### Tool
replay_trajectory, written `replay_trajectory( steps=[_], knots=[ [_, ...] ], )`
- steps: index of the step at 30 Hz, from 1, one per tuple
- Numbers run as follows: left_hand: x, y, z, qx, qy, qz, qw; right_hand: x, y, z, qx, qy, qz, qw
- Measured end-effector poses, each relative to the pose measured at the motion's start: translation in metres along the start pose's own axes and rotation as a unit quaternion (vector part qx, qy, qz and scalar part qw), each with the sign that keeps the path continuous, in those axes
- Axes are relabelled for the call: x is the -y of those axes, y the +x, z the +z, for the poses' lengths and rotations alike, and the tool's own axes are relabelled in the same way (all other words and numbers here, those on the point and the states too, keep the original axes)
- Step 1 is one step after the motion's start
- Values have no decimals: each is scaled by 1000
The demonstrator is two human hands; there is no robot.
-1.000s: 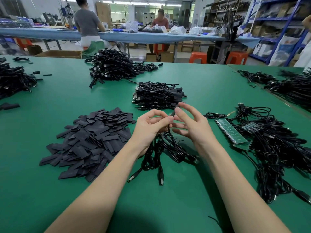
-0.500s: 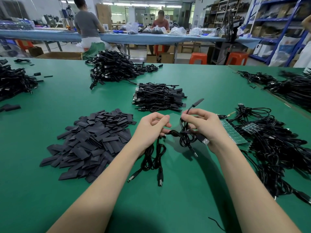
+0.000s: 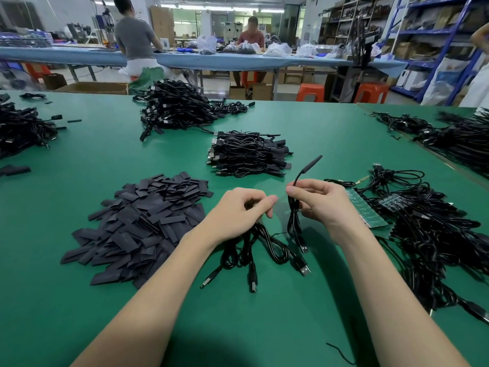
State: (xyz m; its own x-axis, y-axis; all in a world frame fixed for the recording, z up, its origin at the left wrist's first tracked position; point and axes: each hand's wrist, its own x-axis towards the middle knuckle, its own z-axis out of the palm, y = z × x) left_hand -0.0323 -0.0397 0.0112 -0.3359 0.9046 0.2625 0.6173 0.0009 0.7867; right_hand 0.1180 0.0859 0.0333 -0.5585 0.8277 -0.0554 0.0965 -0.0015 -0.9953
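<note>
My left hand (image 3: 239,210) grips a bunch of looped black USB cables (image 3: 254,250) whose plugs hang down onto the green table (image 3: 264,313). My right hand (image 3: 321,201) holds one separate folded black cable (image 3: 294,215) upright; its sleeved end (image 3: 311,163) sticks up above my fingers and its USB plug dangles near the table. The two hands are a short gap apart.
A heap of flat black sleeve pieces (image 3: 143,223) lies to the left. A tidy stack of finished cables (image 3: 248,154) sits ahead, a bigger tangle (image 3: 177,107) behind it. A green circuit board (image 3: 366,210) and loose cables (image 3: 436,229) lie right. Other workers sit at the far bench.
My right hand has pulled one cable free from the bunch and lifted it rightward, away from my left hand. The left hand keeps hold of the remaining cables.
</note>
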Motion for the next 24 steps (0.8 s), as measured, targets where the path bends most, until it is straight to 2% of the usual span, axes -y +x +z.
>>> replay_trajectory(
  steps=[2,5,10,12,15,18,21,24],
  knots=[
    [0,0,3,-1,2,-5,1000,-2,2,3,-38,50,-7,998],
    [-3,4,9,-31,-39,-16,999,-2,2,10,-52,154,1,987],
    [-8,8,18,-60,-144,-47,987,0,2,18,-29,335,44,941],
    [-9,8,18,-76,-168,-54,981,-1,2,19,-17,370,57,927],
    [-8,13,12,-113,-157,-67,979,-8,3,26,-25,345,74,935],
    [-5,21,8,-156,-35,-49,986,-20,4,33,-59,235,56,969],
    [-2,34,2,-187,92,-4,978,-24,5,38,-56,155,27,986],
    [2,56,-15,-200,122,17,972,-26,6,37,-50,124,25,991]
  ],
)
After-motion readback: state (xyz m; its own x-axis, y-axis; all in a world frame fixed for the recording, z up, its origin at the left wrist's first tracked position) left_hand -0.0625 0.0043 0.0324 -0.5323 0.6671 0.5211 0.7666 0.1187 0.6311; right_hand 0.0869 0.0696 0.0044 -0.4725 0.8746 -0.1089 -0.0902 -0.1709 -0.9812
